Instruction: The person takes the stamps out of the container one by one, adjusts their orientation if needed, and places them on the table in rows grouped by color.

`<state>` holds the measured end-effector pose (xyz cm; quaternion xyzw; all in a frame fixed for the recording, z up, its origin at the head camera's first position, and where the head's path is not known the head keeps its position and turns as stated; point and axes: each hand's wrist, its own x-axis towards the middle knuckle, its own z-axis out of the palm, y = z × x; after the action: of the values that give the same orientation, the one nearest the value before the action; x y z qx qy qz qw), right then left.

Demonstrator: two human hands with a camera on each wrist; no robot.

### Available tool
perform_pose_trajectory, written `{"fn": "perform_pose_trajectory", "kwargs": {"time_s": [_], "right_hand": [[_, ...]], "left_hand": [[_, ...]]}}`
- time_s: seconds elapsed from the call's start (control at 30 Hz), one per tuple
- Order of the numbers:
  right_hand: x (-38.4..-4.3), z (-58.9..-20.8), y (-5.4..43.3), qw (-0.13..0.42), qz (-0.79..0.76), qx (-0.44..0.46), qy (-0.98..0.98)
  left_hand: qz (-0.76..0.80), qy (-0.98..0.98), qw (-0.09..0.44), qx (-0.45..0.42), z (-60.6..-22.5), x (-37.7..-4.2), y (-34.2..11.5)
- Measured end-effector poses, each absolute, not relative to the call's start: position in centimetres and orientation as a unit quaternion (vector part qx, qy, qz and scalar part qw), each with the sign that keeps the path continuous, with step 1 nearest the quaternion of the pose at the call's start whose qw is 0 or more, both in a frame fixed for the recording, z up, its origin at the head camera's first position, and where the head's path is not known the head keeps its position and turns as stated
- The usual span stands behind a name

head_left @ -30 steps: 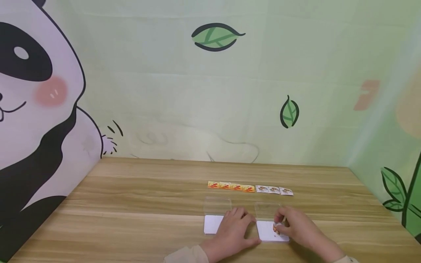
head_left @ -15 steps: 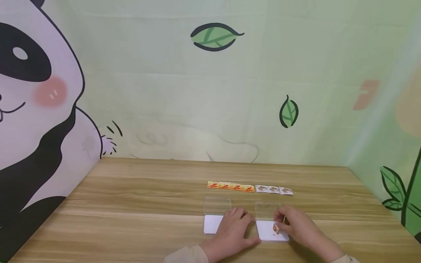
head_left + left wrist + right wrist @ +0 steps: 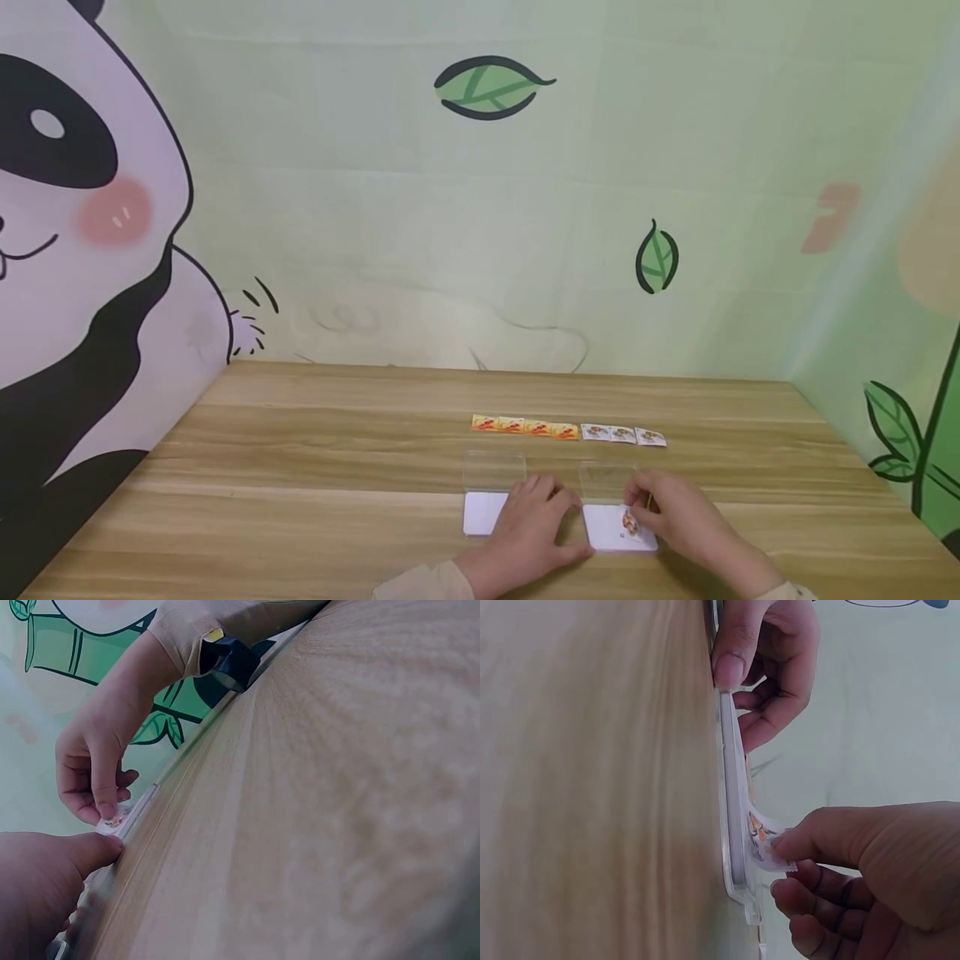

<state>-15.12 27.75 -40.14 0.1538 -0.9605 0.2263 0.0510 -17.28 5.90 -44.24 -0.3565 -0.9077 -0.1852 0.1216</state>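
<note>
Two flat clear plastic boxes lie with lids flipped back, each filled with a white stack. In the head view my left hand (image 3: 528, 527) overlaps the left box (image 3: 480, 513) and grips the left end of the right box (image 3: 606, 534), thumb at its near corner. My right hand (image 3: 686, 518) pinches a small printed sticker (image 3: 759, 831) with an orange-brown picture, at the right part of that box's white stack. In the right wrist view, the sticker curves up off the white surface between thumb and fingers, its lower edge against the stack.
Behind the boxes runs a row of small pieces: several yellow-and-red stickers (image 3: 525, 427), then three white ones (image 3: 622, 434) with a brown print. The clear lids (image 3: 495, 469) lie toward the row. A printed panda backdrop (image 3: 375, 208) closes off the wooden table (image 3: 300, 500) at the back.
The right fingers have shifted slightly on the sticker, and more of its orange-brown picture shows. My left hand and the boxes have stayed in place.
</note>
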Motion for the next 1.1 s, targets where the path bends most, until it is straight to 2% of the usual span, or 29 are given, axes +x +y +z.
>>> {"fn": "perform_pose_trajectory", "kwargs": {"time_s": [0.53,1.1], "right_hand": [[-15.1,-39.0,28.4,0.02,0.301,0.152,-0.941],[-15.4,-38.9,29.1,0.048,0.357,0.162,-0.919]], "left_hand": [[-0.185,-0.909,0.12,-0.354,-44.4,-17.4,6.0],[-0.18,-0.91,0.119,-0.353,-44.4,-17.4,6.0]]}}
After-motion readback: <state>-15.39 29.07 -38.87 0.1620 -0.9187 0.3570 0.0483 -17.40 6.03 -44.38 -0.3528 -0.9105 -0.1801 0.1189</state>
